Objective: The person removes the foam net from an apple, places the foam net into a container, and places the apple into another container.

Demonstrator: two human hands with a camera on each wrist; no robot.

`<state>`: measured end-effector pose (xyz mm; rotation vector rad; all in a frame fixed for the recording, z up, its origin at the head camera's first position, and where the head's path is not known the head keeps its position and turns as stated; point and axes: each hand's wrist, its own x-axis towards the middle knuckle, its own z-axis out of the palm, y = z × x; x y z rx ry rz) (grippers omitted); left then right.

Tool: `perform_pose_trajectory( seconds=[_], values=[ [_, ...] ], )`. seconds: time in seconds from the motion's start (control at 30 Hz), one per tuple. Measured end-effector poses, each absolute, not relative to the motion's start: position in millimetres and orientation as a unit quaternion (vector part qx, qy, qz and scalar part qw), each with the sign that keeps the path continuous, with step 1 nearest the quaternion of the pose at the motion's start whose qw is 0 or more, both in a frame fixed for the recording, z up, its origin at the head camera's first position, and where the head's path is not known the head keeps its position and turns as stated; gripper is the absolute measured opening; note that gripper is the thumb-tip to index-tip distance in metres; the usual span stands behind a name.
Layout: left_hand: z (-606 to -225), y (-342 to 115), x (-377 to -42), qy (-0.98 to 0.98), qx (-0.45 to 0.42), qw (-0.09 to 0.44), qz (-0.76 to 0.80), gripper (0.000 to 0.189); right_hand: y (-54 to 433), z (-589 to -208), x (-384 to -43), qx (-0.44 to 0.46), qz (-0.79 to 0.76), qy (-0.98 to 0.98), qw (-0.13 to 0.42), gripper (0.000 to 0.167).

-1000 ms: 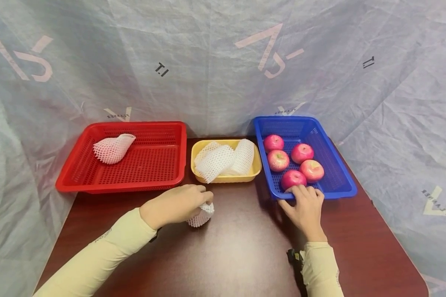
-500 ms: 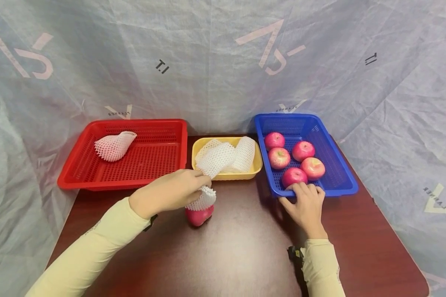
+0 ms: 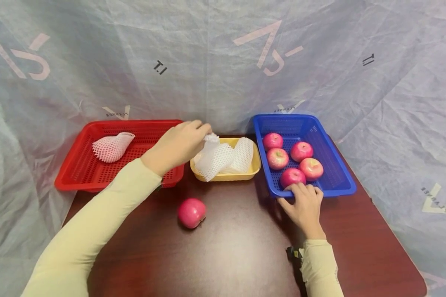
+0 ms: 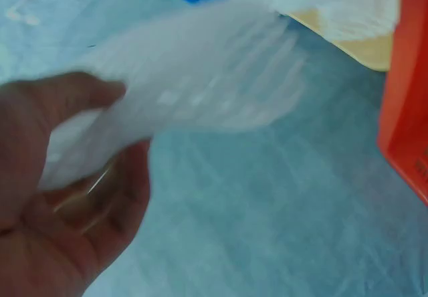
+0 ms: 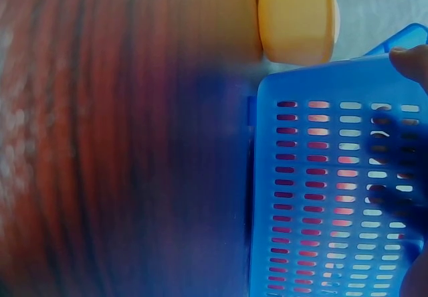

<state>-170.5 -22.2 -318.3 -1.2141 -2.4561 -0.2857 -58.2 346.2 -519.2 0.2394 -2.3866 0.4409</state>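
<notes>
My left hand pinches a white foam fruit net between thumb and fingers, raised at the left end of the yellow tray. In the left wrist view the net hangs limp and blurred. More foam nets lie in that tray. A bare red apple rests on the table, nearer the front than the left hand. My right hand grips the near rim of the blue basket, thumb outside and fingers over the edge. Several bare apples sit inside that basket.
At the left stands a red basket, partly covered by the left forearm. It holds one fruit in a foam net. A grey printed cloth hangs behind the dark wooden table.
The left hand pulled the foam net up off the apple and carried it back toward the yellow tray. The apple now lies bare, slightly further left. The right hand stayed on the blue basket.
</notes>
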Motion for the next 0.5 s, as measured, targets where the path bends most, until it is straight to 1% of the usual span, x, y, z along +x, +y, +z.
perform_pose_trajectory(
  seconds=[0.07,0.13,0.2,0.3,0.33,0.4,0.43,0.5],
  values=[
    [-321.6,-10.5,-181.9,-0.877,-0.416,0.223,-0.085,0.01,347.2,-518.4,-57.7,0.092,0.17,-0.919,0.345,0.035],
    [-326.3,2.9,-193.6,-0.882,-0.405,0.232,-0.068,0.008,348.2,-517.7,-57.6,0.091,0.169,-0.92,0.343,0.035],
    [-332.0,16.7,-206.2,-0.889,-0.395,0.226,-0.05,0.008,348.8,-517.4,-58.1,0.09,0.169,-0.92,0.341,0.035],
    [-343.3,34.0,-223.5,-0.904,-0.375,0.201,-0.033,0.013,348.6,-518.0,-59.2,0.09,0.169,-0.92,0.343,0.034],
    [-348.3,38.7,-228.2,-0.911,-0.366,0.19,-0.028,0.015,348.3,-518.6,-59.3,0.09,0.169,-0.919,0.344,0.034],
    [-359.7,46.0,-233.5,-0.926,-0.347,0.15,-0.023,0.018,347.4,-519.3,-59.1,0.091,0.17,-0.919,0.344,0.033],
    [-366.3,49.0,-234.7,-0.933,-0.338,0.119,-0.022,0.02,347.1,-519.5,-58.7,0.091,0.171,-0.919,0.342,0.033],
    [-380.2,54.1,-234.4,-0.942,-0.332,0.034,-0.03,0.026,347.0,-519.5,-57.7,0.092,0.171,-0.92,0.341,0.032]
  ],
)
